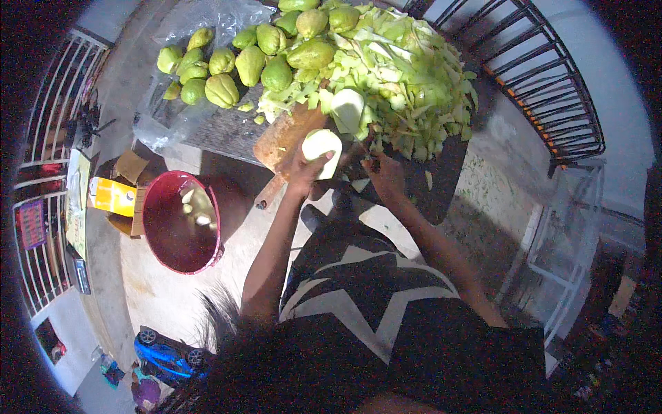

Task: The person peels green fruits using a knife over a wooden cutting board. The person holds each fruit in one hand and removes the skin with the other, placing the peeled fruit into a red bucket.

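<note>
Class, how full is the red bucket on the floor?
Nearly empty. The red bucket shows mostly bare inner wall and bottom, with only a few pale peeled pieces lying near its far side.

Both bare forearms reach forward from the lower edge, elbows bent outward. The left hand (303, 169) is curled closed in a grip, wrist raised. The right hand (386, 176) sits just beside it, fingers closed, knuckles up.

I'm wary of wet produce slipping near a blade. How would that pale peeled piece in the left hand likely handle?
The peeled piece looks smooth and glossy, so probably slick; the left hand wraps its underside. It seems firm, keeping its rounded shape. Set on the wooden board, it might roll.
</note>
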Available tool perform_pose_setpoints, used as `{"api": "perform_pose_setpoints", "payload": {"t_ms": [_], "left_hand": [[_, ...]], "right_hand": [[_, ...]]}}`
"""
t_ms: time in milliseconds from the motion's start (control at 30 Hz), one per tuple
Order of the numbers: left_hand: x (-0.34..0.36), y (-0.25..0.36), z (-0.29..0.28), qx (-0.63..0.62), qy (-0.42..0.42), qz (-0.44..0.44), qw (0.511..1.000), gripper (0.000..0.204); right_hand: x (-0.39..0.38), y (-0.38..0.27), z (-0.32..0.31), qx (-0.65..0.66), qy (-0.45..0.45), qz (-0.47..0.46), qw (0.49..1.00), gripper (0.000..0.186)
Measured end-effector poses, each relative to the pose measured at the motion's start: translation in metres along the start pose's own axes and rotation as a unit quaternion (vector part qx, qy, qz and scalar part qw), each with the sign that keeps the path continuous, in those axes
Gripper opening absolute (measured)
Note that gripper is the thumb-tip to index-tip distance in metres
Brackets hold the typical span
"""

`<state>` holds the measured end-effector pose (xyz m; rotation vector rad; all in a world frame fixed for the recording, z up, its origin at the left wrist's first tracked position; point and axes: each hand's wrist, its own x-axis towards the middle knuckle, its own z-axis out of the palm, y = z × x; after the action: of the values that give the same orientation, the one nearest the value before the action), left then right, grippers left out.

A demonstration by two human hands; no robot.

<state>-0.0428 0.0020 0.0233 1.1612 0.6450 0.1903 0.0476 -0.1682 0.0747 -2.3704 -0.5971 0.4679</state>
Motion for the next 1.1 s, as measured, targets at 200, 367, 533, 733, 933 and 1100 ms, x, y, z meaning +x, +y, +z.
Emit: {"api": "perform_pose_setpoints", "payload": {"t_ms": [200, 367, 533, 733, 933, 1100], "left_hand": [[-0.048, 0.082, -0.005, -0.096, -0.081, 0.025, 0.992, 0.052], [-0.060, 0.092, -0.005, -0.090, -0.132, 0.120, 0.980, 0.055], [-0.087, 0.130, 0.026, -0.062, -0.108, 0.181, 0.976, 0.047], [-0.060, 0.109, 0.035, -0.060, -0.118, 0.106, 0.986, 0.046], [-0.034, 0.095, 0.038, -0.028, -0.217, 0.072, 0.973, 0.054], [-0.045, 0.131, 0.068, 0.081, -0.275, -0.016, 0.958, 0.057]], "right_hand": [[-0.014, -0.041, -0.079, -0.099, 0.108, -0.350, 0.925, 0.021], [-0.012, -0.084, -0.121, -0.127, 0.062, -0.494, 0.858, 0.023], [-0.022, -0.088, -0.130, -0.102, 0.045, -0.520, 0.847, 0.020], [-0.019, -0.073, -0.137, -0.138, 0.088, -0.529, 0.833, 0.025], [-0.008, -0.045, -0.153, -0.167, 0.067, -0.492, 0.852, 0.023], [0.056, 0.016, -0.150, -0.126, 0.034, -0.305, 0.943, 0.013]]}}
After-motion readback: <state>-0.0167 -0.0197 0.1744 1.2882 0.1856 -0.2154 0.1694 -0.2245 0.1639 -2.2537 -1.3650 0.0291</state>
